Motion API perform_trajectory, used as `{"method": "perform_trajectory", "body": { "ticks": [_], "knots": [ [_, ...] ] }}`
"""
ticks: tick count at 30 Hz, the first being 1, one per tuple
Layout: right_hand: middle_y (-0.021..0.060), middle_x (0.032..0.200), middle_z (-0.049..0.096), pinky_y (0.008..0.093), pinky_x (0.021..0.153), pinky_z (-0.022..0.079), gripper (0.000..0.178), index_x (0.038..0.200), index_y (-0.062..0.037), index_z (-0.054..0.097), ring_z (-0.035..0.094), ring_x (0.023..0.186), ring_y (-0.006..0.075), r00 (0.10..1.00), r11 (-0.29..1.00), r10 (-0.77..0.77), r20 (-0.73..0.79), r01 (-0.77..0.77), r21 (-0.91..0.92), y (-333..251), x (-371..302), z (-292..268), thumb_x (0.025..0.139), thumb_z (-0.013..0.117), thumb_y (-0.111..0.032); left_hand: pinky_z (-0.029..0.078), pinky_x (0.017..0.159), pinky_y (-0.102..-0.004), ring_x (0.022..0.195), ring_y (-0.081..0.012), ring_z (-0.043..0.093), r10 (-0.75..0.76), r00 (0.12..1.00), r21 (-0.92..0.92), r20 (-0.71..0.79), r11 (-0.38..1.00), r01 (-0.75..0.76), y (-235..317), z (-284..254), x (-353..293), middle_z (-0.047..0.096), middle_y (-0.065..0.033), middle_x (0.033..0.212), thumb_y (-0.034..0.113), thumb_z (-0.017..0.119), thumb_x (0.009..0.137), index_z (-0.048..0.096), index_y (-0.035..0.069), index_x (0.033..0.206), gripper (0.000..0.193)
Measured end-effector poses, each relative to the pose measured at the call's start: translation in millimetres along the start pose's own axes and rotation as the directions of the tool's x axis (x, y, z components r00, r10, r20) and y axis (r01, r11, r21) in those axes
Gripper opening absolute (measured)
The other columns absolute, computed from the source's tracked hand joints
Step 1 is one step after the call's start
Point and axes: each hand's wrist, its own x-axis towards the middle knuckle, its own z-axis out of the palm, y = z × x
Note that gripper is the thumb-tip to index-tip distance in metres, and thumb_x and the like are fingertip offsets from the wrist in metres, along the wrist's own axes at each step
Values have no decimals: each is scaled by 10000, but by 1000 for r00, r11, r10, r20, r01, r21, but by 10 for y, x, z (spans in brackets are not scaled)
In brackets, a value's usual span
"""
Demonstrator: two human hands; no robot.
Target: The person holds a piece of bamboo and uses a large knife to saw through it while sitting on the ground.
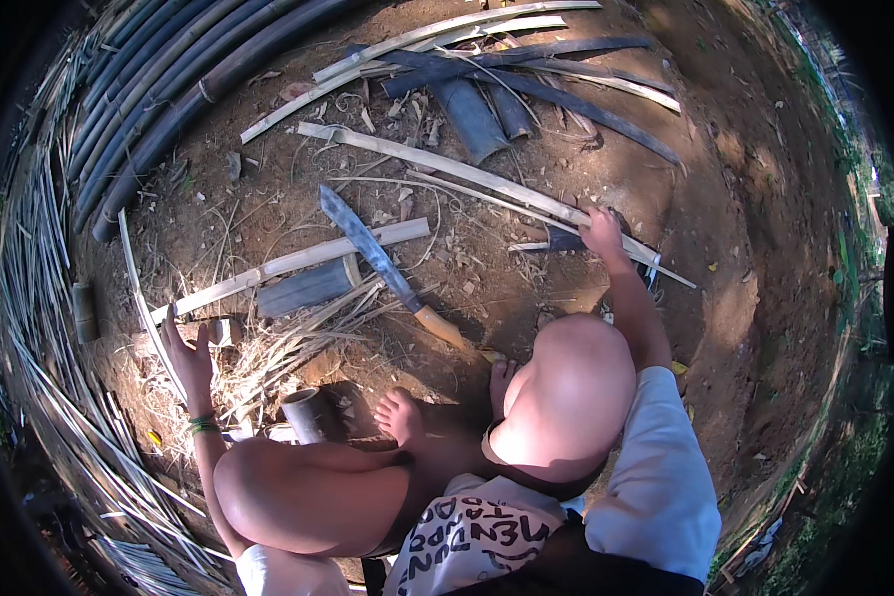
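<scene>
My right hand [603, 233] is closed around a long pale bamboo strip [447, 171], which slants up and left across the ground. A thinner strip [487, 197] runs beside it and passes under or by the same hand. On the left, my left hand [187, 360] has its fingers apart. It is beside a narrow upright strip [139, 283] and close to the end of a split bamboo piece [293, 263]; whether it touches them I cannot tell. Between my hands lies a machete [372, 246] with a wooden handle [437, 326].
Dark bamboo poles [169, 99] are stacked at the upper left, with bundled thin strips [30, 288] along the left edge. Split bamboo pieces [472, 114] lie at the top. Shavings [278, 358] and a short bamboo tube [310, 412] are near my feet.
</scene>
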Motion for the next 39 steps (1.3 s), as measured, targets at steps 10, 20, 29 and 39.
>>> {"method": "perform_trajectory", "body": {
  "ticks": [10, 20, 29, 39],
  "knots": [
    [79, 935, 631, 501, 1049, 360, 212, 1057, -116, 684, 620, 959, 298, 892, 955, -296, -343, 269, -124, -479, 210, -1698, 859, 642, -180, 370, 1103, -431, 1320, -292, 464, 483, 875, -150, -32, 863, -482, 1374, -494, 593, 495, -157, 1409, 82, 655, 877, 384, 88, 1461, 643],
    [0, 896, 633, 530, 1170, 238, 137, 898, -118, 700, 601, 987, 184, 321, 624, -781, -535, 403, -669, -2894, -114, -4106, 798, 607, -100, 451, 1006, -380, 1142, -270, 618, 728, 482, -456, -488, 258, -852, 3946, -1601, 638, 658, -152, 1194, 245, 699, 886, 541, 20, 1324, 517],
    [74, 820, 623, 446, 1032, 427, 88, 720, -54, 663, 597, 1033, 291, 26, 383, -894, -448, 562, -733, -4239, -313, -4221, 734, 644, -138, 353, 520, -219, 568, -36, 447, 587, 744, -692, -319, 392, -606, 4603, -2719, 580, 513, 44, 630, 255, 676, 924, 586, -6, 1067, 311],
    [238, 1293, 479, 457, 994, 448, 664, 1276, 65, 474, 509, 1214, 383, 854, 932, -360, 377, 312, 183, -3550, -1296, -539, 819, 698, -361, 380, 626, -281, 662, -126, 398, 216, 693, -721, -688, -97, -686, 3595, -2896, 1312, 445, -28, 763, 196, 527, 958, 509, -71, 1235, 386]
  ]
}}
